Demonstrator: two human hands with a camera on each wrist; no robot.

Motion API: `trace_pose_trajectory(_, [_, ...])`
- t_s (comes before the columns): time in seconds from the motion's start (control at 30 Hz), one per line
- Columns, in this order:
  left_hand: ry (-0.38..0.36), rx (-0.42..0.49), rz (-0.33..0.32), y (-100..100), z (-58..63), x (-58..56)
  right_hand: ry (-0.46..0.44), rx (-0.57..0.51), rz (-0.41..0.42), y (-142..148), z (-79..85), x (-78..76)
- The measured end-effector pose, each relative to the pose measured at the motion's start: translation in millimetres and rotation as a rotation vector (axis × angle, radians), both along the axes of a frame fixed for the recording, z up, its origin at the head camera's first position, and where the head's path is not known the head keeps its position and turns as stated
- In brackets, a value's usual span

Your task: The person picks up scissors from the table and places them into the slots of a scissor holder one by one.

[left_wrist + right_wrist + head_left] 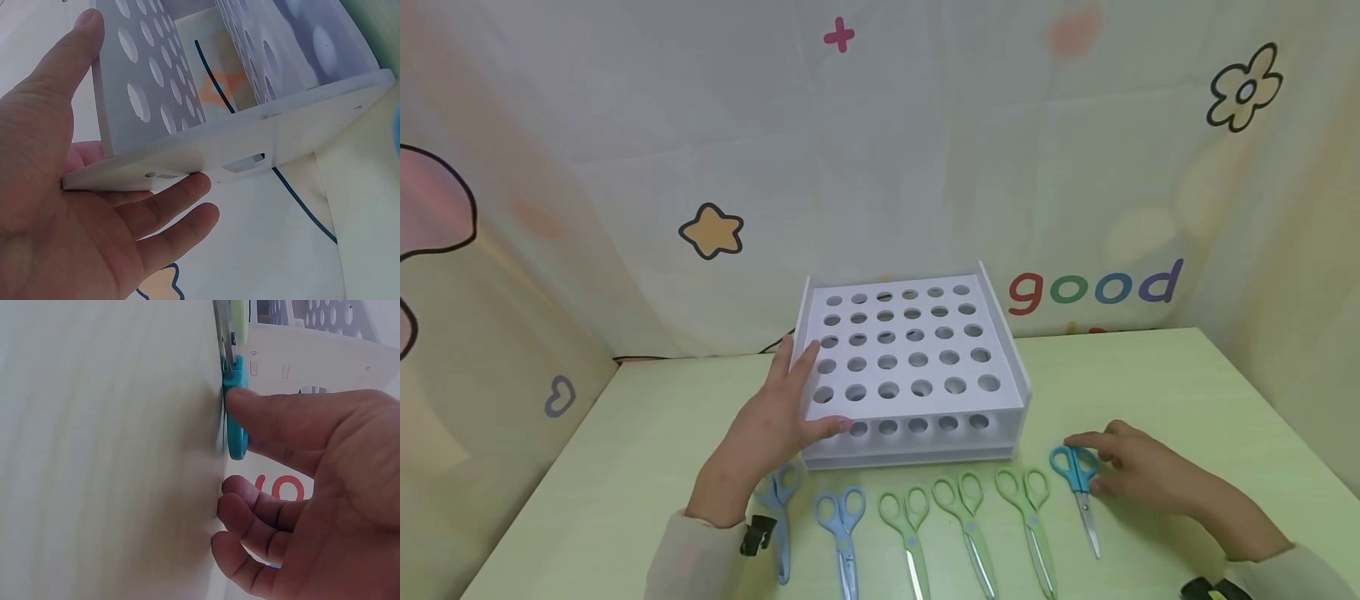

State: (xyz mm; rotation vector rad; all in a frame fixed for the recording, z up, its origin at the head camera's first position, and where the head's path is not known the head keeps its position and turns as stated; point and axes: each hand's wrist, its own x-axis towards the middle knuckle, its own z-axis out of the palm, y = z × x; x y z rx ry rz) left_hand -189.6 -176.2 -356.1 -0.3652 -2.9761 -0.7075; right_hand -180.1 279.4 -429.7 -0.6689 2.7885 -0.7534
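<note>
6 prs of scissors in all, plus 1 white rack [901,348] on the table [647,467]. Rack's top has 30 round holes (5 rows of 6), w/ 5 more visible in a lower row at its front; a raised wall runs along each side.

L hand [771,425] is at rack's L side: fingers apart & fairly straight against the side wall, thumb at the front L corner.

R hand [1138,467] is near rack's front R corner, thumb & index clamped on the handle of 1 teal scissors [1082,480]; blades point away from rack, other fingers bent.

In front of rack, L to R: 2 blue scissors [842,537] (leftmost partly hidden by L wrist), then 3 green scissors [973,533], all w/ handles toward rack, then the teal pr.

Cloth [895,192] behind rack reads "good" [1097,288], R of rack: red g, green o, blue o, purple d. Also on cloth: 1 star [711,232] up & L of rack, 1 flower [1246,90] high to its R, 1 pink plus [839,35] well above.
</note>
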Motion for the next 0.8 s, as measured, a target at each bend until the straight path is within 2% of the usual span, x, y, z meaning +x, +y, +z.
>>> trace_pose_trajectory(0.5, [0.001, -0.005, 0.015, -3, -3.2, 0.8, 0.016, 0.108, -0.018, -3, 3.4, -2.7])
trace_pose_trajectory(0.67, [0.000, 0.000, 0.010, -2, -3.1, 0.4, -0.011, 0.105, -0.026, 5, 5.7, -1.4])
trace_pose_trajectory(0.8, [0.000, -0.002, 0.007, -1, -1.4, -0.3, -0.011, 0.063, -0.022, 12, 8.5, -0.3])
